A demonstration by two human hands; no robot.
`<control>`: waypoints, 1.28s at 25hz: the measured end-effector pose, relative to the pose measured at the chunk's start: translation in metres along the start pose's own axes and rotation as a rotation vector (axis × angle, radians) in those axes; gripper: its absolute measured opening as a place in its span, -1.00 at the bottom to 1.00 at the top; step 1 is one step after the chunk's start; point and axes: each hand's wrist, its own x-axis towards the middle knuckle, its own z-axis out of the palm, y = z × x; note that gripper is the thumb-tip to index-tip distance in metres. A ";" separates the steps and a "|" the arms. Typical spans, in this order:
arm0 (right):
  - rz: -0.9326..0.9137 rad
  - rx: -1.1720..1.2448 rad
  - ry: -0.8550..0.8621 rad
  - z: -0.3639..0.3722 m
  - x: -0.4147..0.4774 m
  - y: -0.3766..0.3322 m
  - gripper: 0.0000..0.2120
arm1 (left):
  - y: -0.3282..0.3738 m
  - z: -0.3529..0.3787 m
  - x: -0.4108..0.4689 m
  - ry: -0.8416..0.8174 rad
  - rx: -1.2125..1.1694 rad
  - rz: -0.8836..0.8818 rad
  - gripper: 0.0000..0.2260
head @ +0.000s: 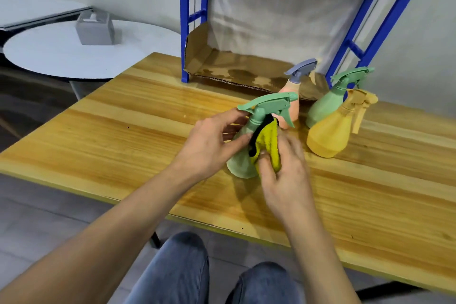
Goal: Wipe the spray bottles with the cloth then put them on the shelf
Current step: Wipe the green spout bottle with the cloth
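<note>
Yellow-toned wooden planks make up the surface [123, 131], which has a blue-framed shelf [184, 20] standing at its far edge, the lowest level lined with stained cardboard [222, 64]. Near the middle of the surface the left hand [214, 140] has its grip curled round a green spray bottle [240, 155], thumb across the front of the body and fingers behind the neck just under the trigger head. The bottle leans a little, and whether its base touches the wood cannot be told. The right hand [283, 175] has its grip closed on a yellow cloth [267, 142] with a black edge, pressing it against the right side of the held bottle. Three more bottles stand close together just in front of the shelf's right end: a pink spray bottle [292, 106] with a grey-blue trigger, partly behind the held one, a second green bottle [323, 106] and a yellow spray bottle [330, 133] nearest the right. A round white table [74, 57] with a grey box [95, 29] on it stands beyond to the left. Blue-jeaned knees [180, 266] show at the bottom edge.
</note>
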 end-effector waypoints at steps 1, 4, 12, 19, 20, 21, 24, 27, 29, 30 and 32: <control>0.010 -0.096 -0.043 -0.001 -0.002 0.012 -0.47 | -0.001 0.001 0.001 -0.003 -0.027 -0.019 -0.66; 0.054 -0.354 -0.137 -0.001 -0.012 0.032 -0.51 | -0.001 0.002 -0.002 -0.018 -0.042 -0.059 -0.61; 0.028 -0.092 -0.010 0.002 0.001 0.006 -0.53 | 0.004 -0.002 -0.001 -0.019 -0.012 -0.028 -0.64; 0.050 -0.014 0.026 -0.004 0.006 0.000 -0.53 | 0.004 0.001 -0.001 -0.021 -0.009 -0.050 -0.64; 0.055 0.027 0.060 0.001 0.000 -0.001 -0.52 | 0.002 0.001 -0.001 -0.015 -0.015 -0.050 -0.66; 0.077 0.031 0.061 0.006 -0.008 0.000 -0.51 | 0.002 0.000 -0.002 -0.010 -0.018 -0.062 -0.68; 0.166 -0.078 -0.016 0.010 -0.020 0.016 -0.50 | 0.002 -0.001 -0.002 0.006 -0.012 -0.109 -0.68; 0.149 -0.123 -0.013 0.009 -0.023 0.019 -0.46 | 0.004 0.014 -0.012 0.118 0.021 -0.101 -0.73; 0.137 -0.029 0.001 0.008 -0.029 0.016 -0.44 | 0.012 0.027 -0.018 0.249 0.072 -0.129 -0.72; 0.146 0.025 0.014 0.006 -0.031 0.015 -0.45 | 0.017 0.032 -0.018 0.291 0.091 -0.151 -0.69; 0.180 0.134 0.099 0.002 -0.030 0.016 -0.53 | 0.026 0.031 -0.009 0.295 0.159 -0.170 -0.63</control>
